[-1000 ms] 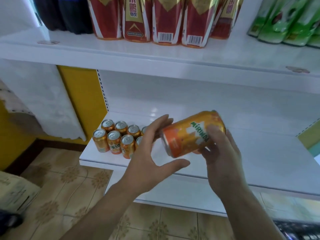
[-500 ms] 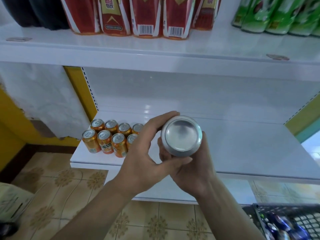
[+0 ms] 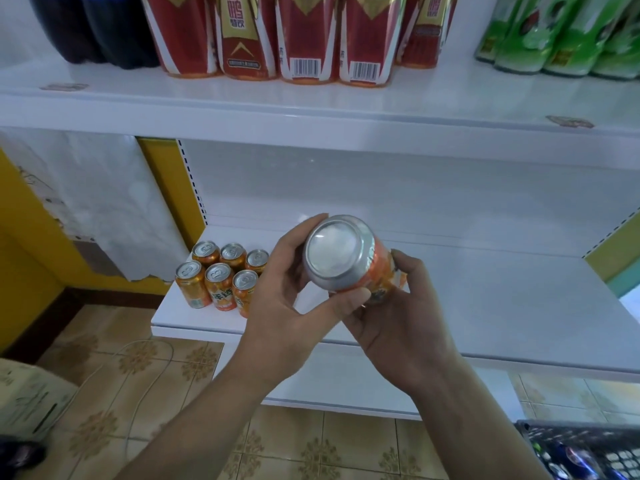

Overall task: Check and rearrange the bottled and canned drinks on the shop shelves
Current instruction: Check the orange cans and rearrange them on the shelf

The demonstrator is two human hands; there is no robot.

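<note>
Both my hands hold one orange soda can (image 3: pixel 346 261) above the lower white shelf (image 3: pixel 485 306), tipped so its silver bottom faces me. My left hand (image 3: pixel 291 299) grips it from the left, thumb under the rim. My right hand (image 3: pixel 398 313) cups it from below and the right. Several matching orange cans (image 3: pixel 221 275) stand upright in two rows at the shelf's left end, just left of my left hand.
On the upper shelf (image 3: pixel 311 109) stand dark bottles (image 3: pixel 97 29), red-and-gold bottles (image 3: pixel 304 32) and green bottles (image 3: pixel 561 32). A dark basket (image 3: pixel 585 448) with drinks sits at the bottom right. To the left are a yellow wall, a white cloth and a tiled floor.
The can went from lying sideways with its label showing to pointing its silver bottom at me. Since half a second ago it has tilted slightly, showing some orange side.
</note>
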